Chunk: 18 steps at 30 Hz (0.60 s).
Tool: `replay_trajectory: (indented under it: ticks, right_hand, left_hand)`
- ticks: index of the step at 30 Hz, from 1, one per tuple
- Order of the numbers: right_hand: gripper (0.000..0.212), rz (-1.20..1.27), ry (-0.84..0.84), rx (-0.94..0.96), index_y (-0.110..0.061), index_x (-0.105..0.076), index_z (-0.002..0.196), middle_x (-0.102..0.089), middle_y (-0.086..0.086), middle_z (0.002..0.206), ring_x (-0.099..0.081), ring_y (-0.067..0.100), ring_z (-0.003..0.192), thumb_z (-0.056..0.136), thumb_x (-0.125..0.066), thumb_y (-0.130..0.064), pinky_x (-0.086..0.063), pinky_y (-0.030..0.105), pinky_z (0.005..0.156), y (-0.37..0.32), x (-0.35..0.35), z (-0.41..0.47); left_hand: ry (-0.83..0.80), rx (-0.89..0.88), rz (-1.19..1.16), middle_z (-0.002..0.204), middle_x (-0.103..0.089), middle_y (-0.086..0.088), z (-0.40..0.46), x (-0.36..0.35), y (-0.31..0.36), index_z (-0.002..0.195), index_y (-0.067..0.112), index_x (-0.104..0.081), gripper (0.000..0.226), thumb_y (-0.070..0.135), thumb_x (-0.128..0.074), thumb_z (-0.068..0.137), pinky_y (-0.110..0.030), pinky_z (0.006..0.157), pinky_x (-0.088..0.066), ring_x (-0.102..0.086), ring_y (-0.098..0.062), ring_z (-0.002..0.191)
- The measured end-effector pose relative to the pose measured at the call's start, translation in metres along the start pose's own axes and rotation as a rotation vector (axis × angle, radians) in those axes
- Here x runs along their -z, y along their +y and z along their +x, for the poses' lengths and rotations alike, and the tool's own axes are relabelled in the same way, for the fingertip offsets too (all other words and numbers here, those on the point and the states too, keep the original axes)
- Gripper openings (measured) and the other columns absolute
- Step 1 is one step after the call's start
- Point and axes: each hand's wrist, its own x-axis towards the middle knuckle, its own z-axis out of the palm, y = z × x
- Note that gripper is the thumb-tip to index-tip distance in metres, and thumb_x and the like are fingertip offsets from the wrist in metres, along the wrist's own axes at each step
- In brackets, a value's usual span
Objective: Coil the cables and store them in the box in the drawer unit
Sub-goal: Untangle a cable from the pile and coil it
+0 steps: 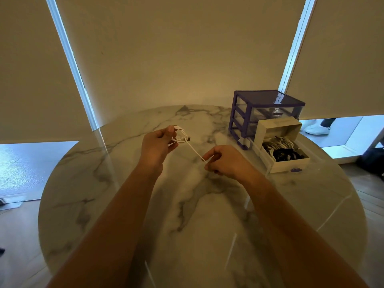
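Cable (192,148), thin and white, is running taut between 2 hands above the round marble table (128,204). At the left hand (158,145), the fingers are curling around a small bundle of white loops (179,135), with the thumb pressing the loops from the near side and the loops sticking out just past the fingertips; a dark plug end (188,139) is poking out on the right edge of that bundle. From the bundle, 1 free strand is sloping down and to the right to the right hand (225,161), where the thumb and forefinger are pinching it at their tips while the other fingers are curling inward under the palm. Both forearms are reaching in from the lower edge of the view, bare. Beyond the right hand, near it but not touching, a white box (291,163) is sitting in the pulled-out bottom drawer of a small purple-framed drawer unit (268,107) with clear drawers; the box is lying open and is holding coiled white cables (279,143) toward the back and black cables (287,154) toward the front. Behind the table, beige roller blinds (176,48) are hanging down, with strips of daylight showing at their edges, and a white shoe (316,128) is showing under the right blind.
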Motion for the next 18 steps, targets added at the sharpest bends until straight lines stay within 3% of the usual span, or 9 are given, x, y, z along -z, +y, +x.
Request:
replay_trajectory:
  ticks: [4, 7, 10, 15, 18]
  right_hand:
    - [0.026, -0.129, -0.003, 0.029, -0.028, -0.067, 0.092, -0.068, 0.004, 0.093, -0.064, 0.016, 0.082, 0.082, -0.069, -0.004, -0.054, 0.027, 0.075, 0.002, 0.000, 0.000]
    - [0.022, -0.028, -0.057, 0.070, -0.026, -0.066, 0.102, -0.065, -0.002, 0.093, -0.060, 0.009, 0.079, 0.083, -0.071, -0.016, -0.050, 0.019, 0.066, -0.003, -0.002, -0.004]
    - [0.026, 0.104, 0.019, 0.112, -0.022, -0.068, 0.109, -0.065, -0.005, 0.090, -0.055, 0.002, 0.069, 0.084, -0.070, -0.031, -0.043, 0.017, 0.056, -0.010, -0.006, -0.007]
    - [0.016, 0.293, 0.087, 0.120, -0.018, -0.069, 0.103, -0.071, -0.002, 0.084, -0.050, 0.008, 0.057, 0.092, -0.062, -0.028, -0.043, 0.020, 0.051, -0.012, -0.006, -0.008]
    - [0.017, 0.358, 0.106, 0.123, -0.014, -0.070, 0.101, -0.070, 0.000, 0.081, -0.051, 0.010, 0.055, 0.092, -0.062, -0.025, -0.044, 0.021, 0.050, -0.012, -0.005, -0.007]
  left_hand:
    - [-0.034, -0.012, 0.011, 0.087, -0.064, -0.001, -0.003, -0.004, -0.004, 0.109, 0.001, -0.064, 0.023, 0.018, -0.053, 0.098, -0.016, 0.066, -0.055, -0.063, -0.012, 0.081]
    - [-0.075, -0.017, 0.011, 0.092, -0.066, -0.001, -0.005, -0.007, -0.003, 0.112, 0.005, -0.062, 0.021, 0.017, -0.049, 0.100, -0.017, 0.069, -0.054, -0.064, -0.013, 0.087]
    - [-0.138, 0.001, 0.013, 0.096, -0.067, -0.001, -0.008, -0.010, -0.002, 0.113, 0.010, -0.060, 0.019, 0.016, -0.047, 0.101, -0.017, 0.069, -0.055, -0.063, -0.014, 0.092]
    - [-0.248, 0.082, -0.060, 0.104, -0.065, -0.013, -0.013, -0.013, 0.006, 0.110, 0.012, -0.064, 0.020, 0.013, -0.047, 0.100, -0.027, 0.084, -0.057, -0.064, -0.022, 0.099]
    - [-0.224, 0.072, -0.058, 0.089, -0.068, -0.007, -0.015, -0.014, 0.008, 0.102, 0.009, -0.070, 0.021, 0.025, -0.060, 0.094, -0.027, 0.083, -0.057, -0.066, -0.014, 0.085]
